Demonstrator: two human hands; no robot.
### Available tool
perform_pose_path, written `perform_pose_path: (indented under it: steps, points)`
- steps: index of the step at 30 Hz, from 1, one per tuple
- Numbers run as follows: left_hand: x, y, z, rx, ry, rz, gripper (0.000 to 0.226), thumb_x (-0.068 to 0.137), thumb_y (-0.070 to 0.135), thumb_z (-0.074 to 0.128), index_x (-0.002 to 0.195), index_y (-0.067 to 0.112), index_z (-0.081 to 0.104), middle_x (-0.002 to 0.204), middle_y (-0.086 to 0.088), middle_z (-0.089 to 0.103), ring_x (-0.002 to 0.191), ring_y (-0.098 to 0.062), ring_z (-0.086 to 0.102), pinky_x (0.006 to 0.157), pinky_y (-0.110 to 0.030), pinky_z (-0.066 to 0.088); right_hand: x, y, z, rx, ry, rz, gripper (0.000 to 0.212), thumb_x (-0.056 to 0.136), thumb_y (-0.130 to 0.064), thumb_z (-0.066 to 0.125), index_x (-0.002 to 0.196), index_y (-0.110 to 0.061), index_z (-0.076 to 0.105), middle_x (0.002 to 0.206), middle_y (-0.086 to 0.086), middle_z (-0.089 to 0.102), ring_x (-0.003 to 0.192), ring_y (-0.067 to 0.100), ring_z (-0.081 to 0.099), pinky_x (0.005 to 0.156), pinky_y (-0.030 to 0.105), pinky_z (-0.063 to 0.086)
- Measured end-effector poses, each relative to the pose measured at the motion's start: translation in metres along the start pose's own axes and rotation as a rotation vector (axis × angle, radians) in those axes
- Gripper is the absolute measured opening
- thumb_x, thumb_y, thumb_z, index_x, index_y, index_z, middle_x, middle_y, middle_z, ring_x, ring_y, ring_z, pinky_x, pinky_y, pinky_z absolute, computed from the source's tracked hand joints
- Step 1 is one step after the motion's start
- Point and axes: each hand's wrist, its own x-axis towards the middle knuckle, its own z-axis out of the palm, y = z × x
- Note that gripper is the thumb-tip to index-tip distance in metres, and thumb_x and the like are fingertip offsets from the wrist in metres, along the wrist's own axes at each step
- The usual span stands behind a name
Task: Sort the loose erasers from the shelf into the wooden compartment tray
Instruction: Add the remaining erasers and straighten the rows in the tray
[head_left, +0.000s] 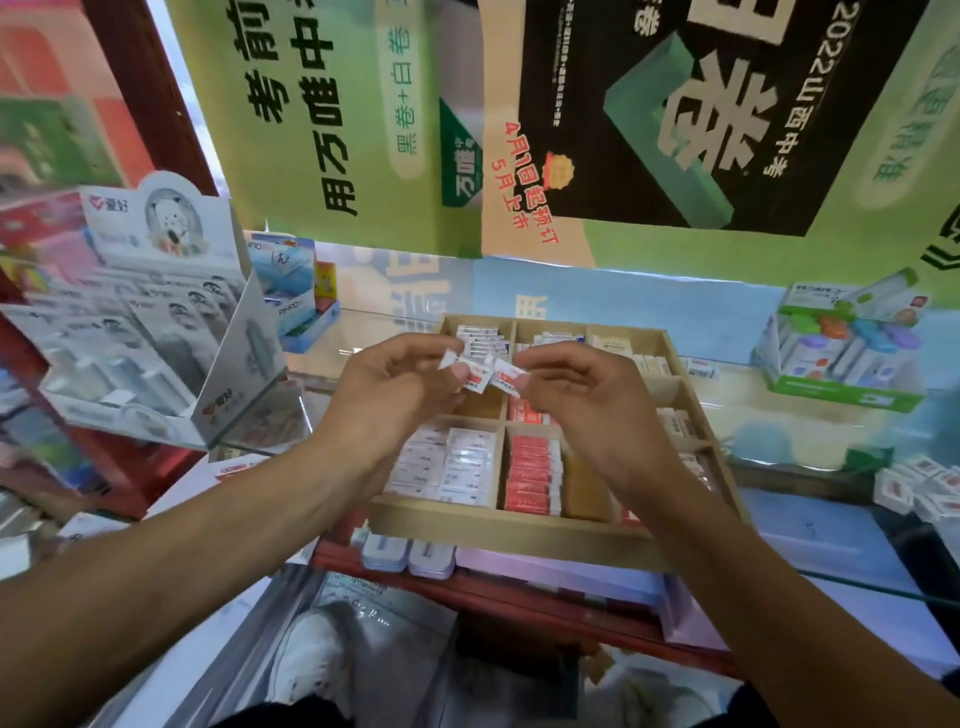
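Observation:
The wooden compartment tray (519, 525) sits on the glass shelf in front of me, its cells holding rows of white and red-wrapped erasers (532, 475). Above the tray's middle, my left hand (395, 384) pinches small white erasers (475, 371) between thumb and fingers. My right hand (582, 389) pinches another white eraser with a red label (509, 375) right beside them. The two hands nearly touch at the fingertips. A pile of loose white erasers (924, 491) lies on the shelf at the far right.
A grey display box (150, 332) of packaged goods stands at the left. A green box (841, 348) of colourful items stands at the back right. Flat white packs (408, 556) lie under the tray's front edge. Posters hang behind the shelf.

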Motion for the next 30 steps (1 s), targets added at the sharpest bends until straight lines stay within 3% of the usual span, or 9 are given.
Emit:
perform_pose_path:
  steps: [7, 13, 17, 21, 24, 27, 30]
  points:
    - [0.006, -0.001, -0.014, -0.056, -0.11, -0.095, 0.026, 0.084, -0.001, 0.066, 0.109, -0.002, 0.065, 0.103, -0.02, 0.071, 0.098, -0.028, 0.07, 0.084, -0.031, 0.058, 0.011, -0.009, 0.006, -0.064, -0.131, -0.027, 0.014, 0.085, -0.009, 0.07, 0.096, -0.017, 0.073, 0.092, -0.002, 0.071, 0.085, 0.013, 0.067, 0.077, 0.025, 0.056]
    - [0.012, -0.006, -0.013, 0.018, -0.048, 0.025, 0.019, 0.08, 0.002, 0.072, 0.098, 0.007, 0.07, 0.098, -0.018, 0.072, 0.088, -0.028, 0.07, 0.081, -0.034, 0.059, 0.03, -0.015, 0.014, -0.231, -0.149, -0.114, 0.02, 0.073, -0.022, 0.082, 0.089, -0.021, 0.07, 0.087, -0.003, 0.07, 0.075, 0.017, 0.066, 0.071, 0.029, 0.058]
    - [0.024, -0.011, -0.03, 0.284, 0.043, 0.153, 0.008, 0.087, 0.017, 0.069, 0.093, 0.021, 0.073, 0.087, 0.009, 0.075, 0.085, -0.003, 0.069, 0.078, -0.025, 0.055, 0.045, -0.014, 0.018, -0.463, -0.179, -0.123, 0.02, 0.073, -0.02, 0.081, 0.089, -0.023, 0.069, 0.082, -0.007, 0.066, 0.067, 0.006, 0.061, 0.065, 0.024, 0.055]
    - [0.038, -0.024, -0.051, 0.413, 0.181, 0.162, 0.016, 0.092, 0.014, 0.063, 0.082, 0.023, 0.072, 0.081, 0.016, 0.071, 0.071, 0.009, 0.062, 0.07, -0.019, 0.046, 0.057, -0.008, 0.026, -0.569, -0.257, -0.048, 0.021, 0.075, -0.021, 0.079, 0.092, -0.023, 0.068, 0.091, -0.006, 0.063, 0.076, 0.008, 0.062, 0.061, 0.02, 0.052]
    - [0.041, -0.033, -0.057, 0.478, 0.163, 0.091, 0.017, 0.092, 0.016, 0.061, 0.082, 0.023, 0.072, 0.085, 0.012, 0.072, 0.076, 0.004, 0.064, 0.069, -0.022, 0.048, 0.066, -0.006, 0.036, -0.545, -0.301, 0.071, 0.015, 0.075, -0.022, 0.079, 0.087, -0.021, 0.07, 0.09, -0.007, 0.067, 0.077, 0.01, 0.066, 0.063, 0.026, 0.056]
    - [0.04, -0.039, -0.057, 0.48, 0.116, 0.028, 0.017, 0.091, 0.013, 0.06, 0.082, 0.02, 0.073, 0.084, 0.006, 0.073, 0.084, -0.012, 0.067, 0.075, -0.027, 0.053, 0.073, -0.005, 0.045, -0.506, -0.369, 0.174, 0.004, 0.075, -0.018, 0.076, 0.078, -0.017, 0.074, 0.073, -0.009, 0.069, 0.064, 0.005, 0.065, 0.053, 0.02, 0.048]
    - [0.04, -0.041, -0.055, 0.481, 0.101, 0.002, 0.017, 0.091, 0.014, 0.06, 0.083, 0.018, 0.074, 0.087, 0.004, 0.073, 0.088, -0.017, 0.067, 0.083, -0.033, 0.055, 0.077, -0.004, 0.05, -0.477, -0.437, 0.237, 0.005, 0.077, -0.013, 0.075, 0.081, -0.013, 0.075, 0.065, -0.003, 0.071, 0.054, 0.002, 0.063, 0.049, 0.016, 0.047]
